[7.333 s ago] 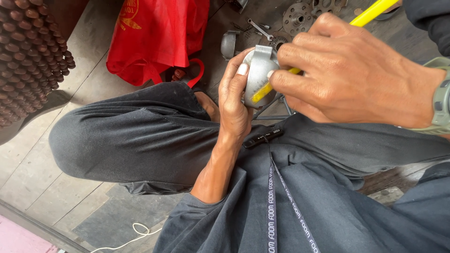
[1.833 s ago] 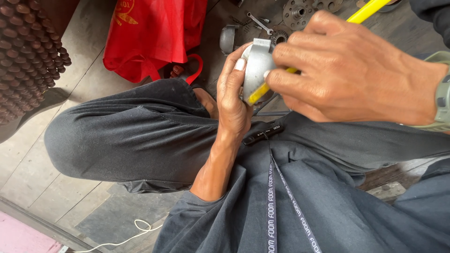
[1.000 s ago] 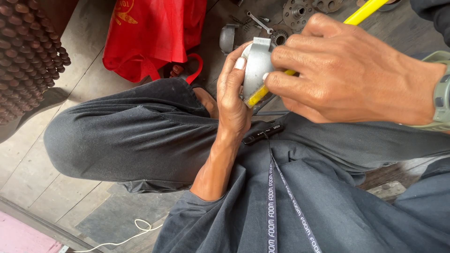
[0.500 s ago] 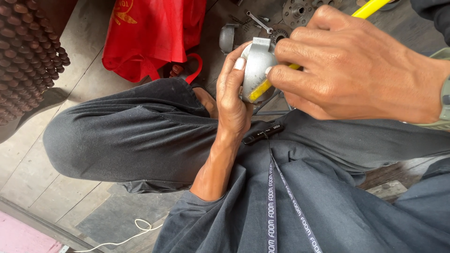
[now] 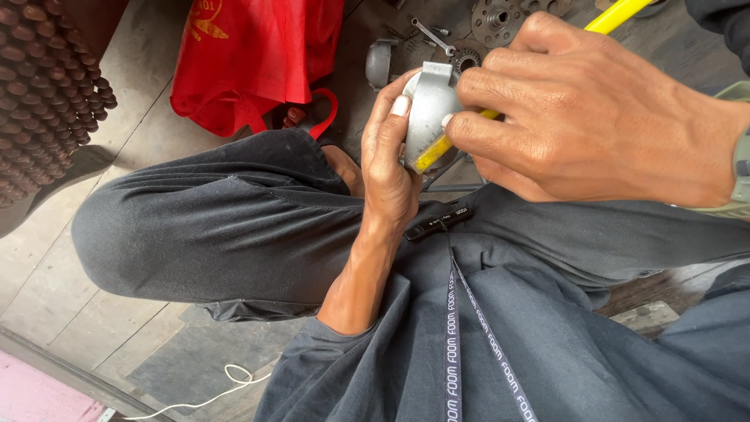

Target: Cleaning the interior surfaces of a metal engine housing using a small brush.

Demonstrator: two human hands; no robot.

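Working a yellow-handled tool (image 5: pixel 617 17) into a grey metal housing (image 5: pixel 428 109) above our lap was, we judged, the step in hand; next called for steady pressure. Right hand (image 5: pixel 594 117): clenched around the tool, knuckles up. Left hand (image 5: pixel 388 168): fingers curled, gripping the housing from behind. Loose gears (image 5: pixel 496 14) lay beyond.

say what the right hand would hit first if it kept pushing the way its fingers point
The right hand points left, so it would probably first meet the rounded grey metal part held in the left hand; depth is hard to judge.
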